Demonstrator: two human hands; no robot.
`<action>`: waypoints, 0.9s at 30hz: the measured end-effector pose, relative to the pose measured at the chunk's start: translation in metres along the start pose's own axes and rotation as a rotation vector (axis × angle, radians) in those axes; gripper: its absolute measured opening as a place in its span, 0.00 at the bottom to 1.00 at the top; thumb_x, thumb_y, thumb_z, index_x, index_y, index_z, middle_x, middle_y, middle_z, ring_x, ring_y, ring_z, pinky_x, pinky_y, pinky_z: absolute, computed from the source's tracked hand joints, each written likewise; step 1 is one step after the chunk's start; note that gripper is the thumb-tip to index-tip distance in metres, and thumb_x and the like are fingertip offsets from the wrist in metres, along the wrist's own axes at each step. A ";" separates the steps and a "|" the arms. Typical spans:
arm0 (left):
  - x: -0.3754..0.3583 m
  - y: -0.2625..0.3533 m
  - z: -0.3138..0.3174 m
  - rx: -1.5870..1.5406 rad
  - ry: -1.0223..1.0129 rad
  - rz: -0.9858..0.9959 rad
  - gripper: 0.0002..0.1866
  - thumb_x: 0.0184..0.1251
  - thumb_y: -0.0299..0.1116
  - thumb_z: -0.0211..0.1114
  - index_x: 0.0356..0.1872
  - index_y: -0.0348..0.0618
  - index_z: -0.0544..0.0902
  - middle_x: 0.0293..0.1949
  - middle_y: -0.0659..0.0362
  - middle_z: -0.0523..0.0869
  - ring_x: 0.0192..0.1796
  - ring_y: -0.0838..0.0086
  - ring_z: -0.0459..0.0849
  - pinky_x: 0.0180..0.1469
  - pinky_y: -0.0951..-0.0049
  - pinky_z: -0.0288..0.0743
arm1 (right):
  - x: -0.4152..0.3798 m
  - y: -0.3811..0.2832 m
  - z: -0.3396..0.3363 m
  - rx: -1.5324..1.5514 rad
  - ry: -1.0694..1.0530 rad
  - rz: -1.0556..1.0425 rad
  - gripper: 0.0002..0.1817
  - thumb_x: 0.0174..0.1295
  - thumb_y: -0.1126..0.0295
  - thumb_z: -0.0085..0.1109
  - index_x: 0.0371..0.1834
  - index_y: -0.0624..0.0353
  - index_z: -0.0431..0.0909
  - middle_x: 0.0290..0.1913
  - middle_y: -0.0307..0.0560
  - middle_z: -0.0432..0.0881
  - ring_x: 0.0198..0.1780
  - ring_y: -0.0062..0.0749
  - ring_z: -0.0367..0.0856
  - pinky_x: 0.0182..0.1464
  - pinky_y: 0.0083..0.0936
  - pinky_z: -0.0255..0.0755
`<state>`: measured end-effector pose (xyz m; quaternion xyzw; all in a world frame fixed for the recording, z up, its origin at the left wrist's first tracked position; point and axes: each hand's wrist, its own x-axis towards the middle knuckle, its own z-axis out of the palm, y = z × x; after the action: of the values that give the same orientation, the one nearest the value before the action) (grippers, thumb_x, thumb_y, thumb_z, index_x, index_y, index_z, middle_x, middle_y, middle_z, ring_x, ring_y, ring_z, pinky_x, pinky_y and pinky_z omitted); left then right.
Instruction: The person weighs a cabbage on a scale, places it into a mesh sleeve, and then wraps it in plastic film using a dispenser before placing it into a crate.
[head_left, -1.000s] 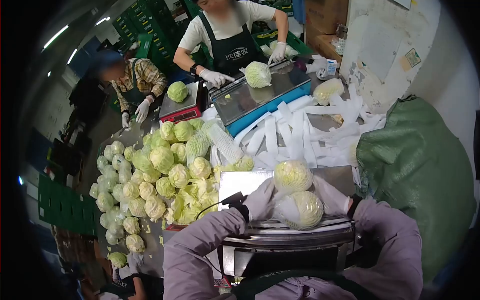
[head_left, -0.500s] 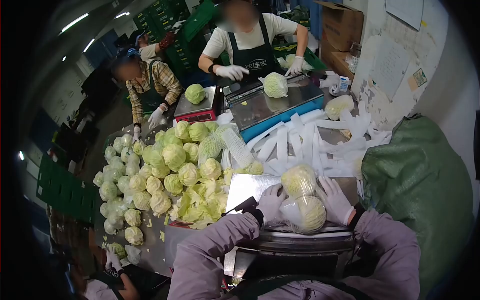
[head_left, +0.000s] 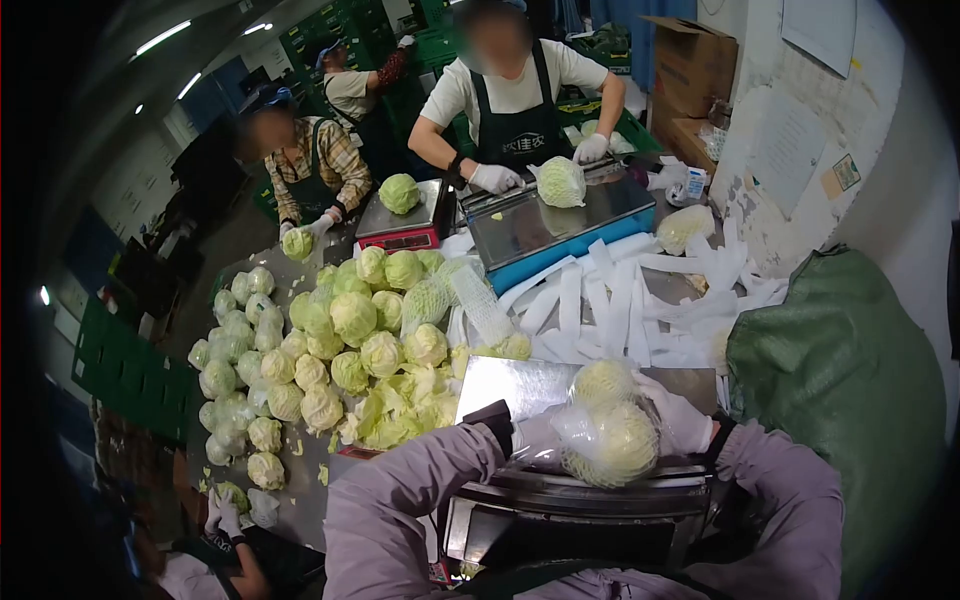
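Two pale green cabbages in white foam nets, the far cabbage (head_left: 603,384) and the near cabbage (head_left: 622,445), lie against each other under clear plastic film. They are at the front of the metal-topped wrapping machine (head_left: 500,385) before me. My gloved right hand (head_left: 680,415) curls around their right side, its fingers against the film and nets. At the left, my gloved left hand (head_left: 537,440) is beside the near cabbage, partly covered by shiny film. Its fingers are hidden, so their grip does not show.
A heap of cabbages (head_left: 352,318) and loose leaves (head_left: 395,410) lies left. White foam strips (head_left: 600,300) spread beyond the machine; a green sack (head_left: 830,400) stands right. Across the table, a co-worker (head_left: 510,110) works at a second wrapping machine (head_left: 560,225).
The cabbages have tipped and shifted slightly toward me. My left hand has gone from their far left side to lower beside the near one. A co-worker at the left has lifted a cabbage.
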<state>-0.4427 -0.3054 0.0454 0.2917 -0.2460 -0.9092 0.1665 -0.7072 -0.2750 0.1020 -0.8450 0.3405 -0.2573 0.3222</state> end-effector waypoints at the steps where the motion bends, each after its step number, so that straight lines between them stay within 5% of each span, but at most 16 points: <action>1: -0.005 0.007 0.004 0.066 -0.066 -0.054 0.33 0.66 0.60 0.54 0.56 0.38 0.74 0.49 0.44 0.81 0.52 0.57 0.82 0.56 0.61 0.75 | -0.004 -0.011 -0.006 0.010 -0.036 0.029 0.48 0.46 0.59 0.73 0.67 0.64 0.54 0.70 0.68 0.54 0.70 0.57 0.60 0.69 0.36 0.60; 4: -0.019 0.044 0.013 0.288 -0.243 -0.184 0.32 0.67 0.61 0.52 0.54 0.39 0.74 0.46 0.45 0.82 0.48 0.59 0.83 0.54 0.62 0.77 | -0.013 -0.024 -0.007 0.042 -0.053 0.045 0.51 0.45 0.57 0.75 0.69 0.60 0.52 0.69 0.60 0.59 0.69 0.50 0.64 0.67 0.35 0.63; 7: -0.031 0.050 0.018 0.284 -0.312 -0.250 0.32 0.67 0.62 0.50 0.52 0.39 0.75 0.42 0.46 0.83 0.45 0.61 0.84 0.51 0.63 0.78 | -0.007 -0.044 -0.013 0.678 -0.229 0.191 0.53 0.50 0.53 0.74 0.73 0.59 0.48 0.69 0.49 0.62 0.69 0.33 0.61 0.70 0.34 0.58; 10: -0.036 0.057 0.019 0.261 -0.352 -0.308 0.32 0.68 0.63 0.49 0.51 0.40 0.76 0.39 0.48 0.84 0.42 0.63 0.86 0.48 0.65 0.80 | -0.002 -0.033 -0.014 1.066 -0.161 0.386 0.52 0.53 0.52 0.71 0.74 0.59 0.48 0.70 0.48 0.60 0.72 0.31 0.55 0.72 0.31 0.52; 11: -0.035 0.057 0.018 0.250 -0.351 -0.326 0.33 0.68 0.63 0.48 0.50 0.40 0.77 0.38 0.48 0.85 0.41 0.63 0.86 0.47 0.65 0.80 | -0.007 0.003 -0.003 0.909 -0.120 0.355 0.46 0.60 0.47 0.63 0.73 0.58 0.50 0.69 0.51 0.63 0.66 0.40 0.68 0.66 0.36 0.65; 12: -0.031 0.058 0.014 0.239 -0.335 -0.345 0.33 0.68 0.63 0.47 0.49 0.40 0.77 0.37 0.49 0.85 0.40 0.64 0.87 0.46 0.65 0.81 | -0.012 0.017 -0.011 1.286 -0.476 0.752 0.44 0.64 0.37 0.47 0.72 0.58 0.52 0.66 0.54 0.67 0.50 0.51 0.81 0.51 0.40 0.80; 14: -0.018 0.061 0.000 0.193 -0.228 -0.380 0.33 0.69 0.64 0.46 0.48 0.40 0.77 0.35 0.50 0.86 0.37 0.65 0.87 0.44 0.66 0.82 | 0.007 0.029 -0.008 1.232 -0.419 0.871 0.48 0.62 0.29 0.34 0.72 0.58 0.52 0.62 0.57 0.71 0.36 0.56 0.85 0.36 0.41 0.84; 15: -0.005 0.057 -0.010 0.115 -0.126 -0.388 0.34 0.68 0.66 0.44 0.42 0.42 0.80 0.31 0.50 0.86 0.33 0.64 0.88 0.38 0.66 0.82 | 0.010 0.055 0.001 1.242 -0.460 0.934 0.52 0.59 0.24 0.28 0.72 0.58 0.52 0.63 0.57 0.70 0.38 0.56 0.84 0.39 0.40 0.84; 18: 0.012 0.061 -0.024 -0.046 -0.138 -0.375 0.33 0.68 0.65 0.46 0.36 0.41 0.80 0.31 0.51 0.86 0.32 0.65 0.87 0.36 0.71 0.80 | 0.023 0.083 0.015 1.209 -0.438 1.125 0.53 0.57 0.23 0.27 0.72 0.59 0.54 0.63 0.60 0.69 0.39 0.58 0.84 0.38 0.41 0.83; 22: 0.009 0.072 -0.023 0.155 -0.103 -0.368 0.30 0.70 0.61 0.48 0.43 0.39 0.79 0.35 0.52 0.86 0.38 0.65 0.87 0.41 0.70 0.80 | 0.015 0.093 0.016 1.268 -0.416 1.159 0.55 0.55 0.21 0.28 0.70 0.60 0.59 0.61 0.65 0.71 0.39 0.58 0.84 0.37 0.43 0.83; 24: 0.002 0.074 -0.036 0.230 -0.103 -0.248 0.28 0.71 0.58 0.49 0.44 0.39 0.79 0.36 0.52 0.86 0.40 0.66 0.86 0.42 0.70 0.80 | 0.011 0.074 0.011 1.024 -0.055 1.155 0.46 0.60 0.28 0.40 0.63 0.62 0.66 0.43 0.56 0.82 0.38 0.46 0.86 0.34 0.38 0.83; 26: -0.009 0.083 -0.063 0.384 -0.047 -0.094 0.20 0.70 0.46 0.55 0.48 0.38 0.79 0.41 0.54 0.84 0.44 0.69 0.84 0.47 0.70 0.78 | -0.008 0.078 0.005 0.868 0.155 0.982 0.40 0.60 0.40 0.57 0.64 0.62 0.65 0.37 0.53 0.83 0.33 0.39 0.86 0.32 0.31 0.82; 27: -0.015 0.082 -0.075 0.637 0.110 0.008 0.19 0.67 0.44 0.59 0.49 0.38 0.79 0.41 0.53 0.84 0.44 0.67 0.84 0.48 0.69 0.77 | -0.016 0.072 0.004 0.871 0.153 0.985 0.40 0.60 0.40 0.57 0.64 0.62 0.65 0.37 0.53 0.83 0.33 0.39 0.86 0.32 0.31 0.82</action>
<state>-0.3722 -0.3922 0.0438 0.3767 -0.5101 -0.7688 0.0834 -0.7443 -0.3017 0.0439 -0.3623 0.5737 -0.2534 0.6895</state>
